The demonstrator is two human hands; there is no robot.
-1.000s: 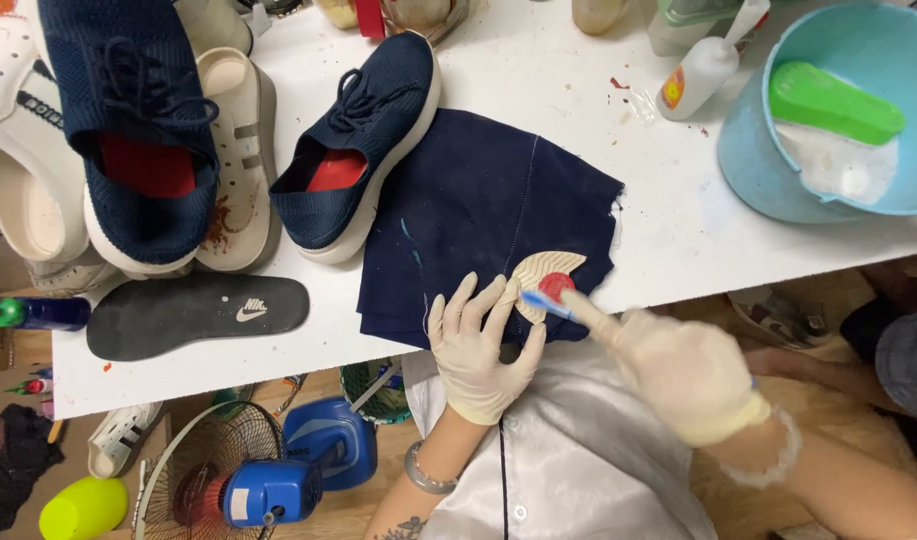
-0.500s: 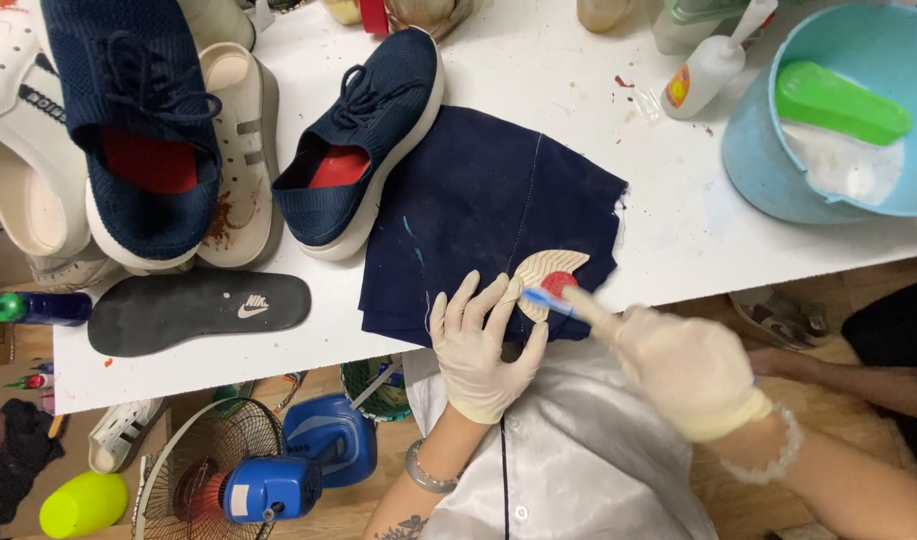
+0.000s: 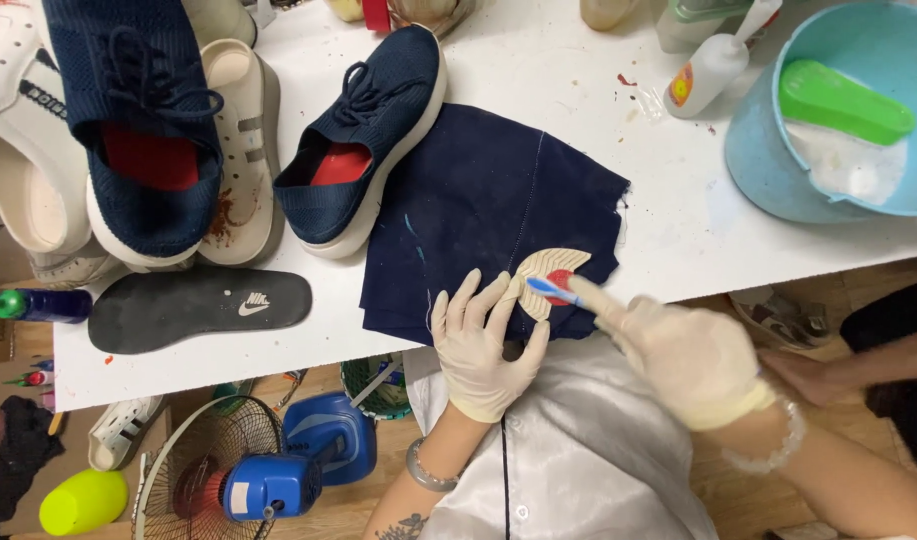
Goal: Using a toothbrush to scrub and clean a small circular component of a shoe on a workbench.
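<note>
A tan heel insert with a red patch (image 3: 547, 276) lies on a navy cloth (image 3: 489, 215) at the near edge of a white table (image 3: 539, 60). The gloved left hand (image 3: 484, 345) pins it flat, fingers spread. The gloved right hand (image 3: 684, 355) is closed around a blue-tipped toothbrush (image 3: 551, 291), its head on the insert. Beside the cloth stand a navy knit sneaker (image 3: 364, 125), a second one (image 3: 139, 130) and a black insole (image 3: 199, 305). A blue basin (image 3: 769, 170) holds a green brush (image 3: 844, 102).
</note>
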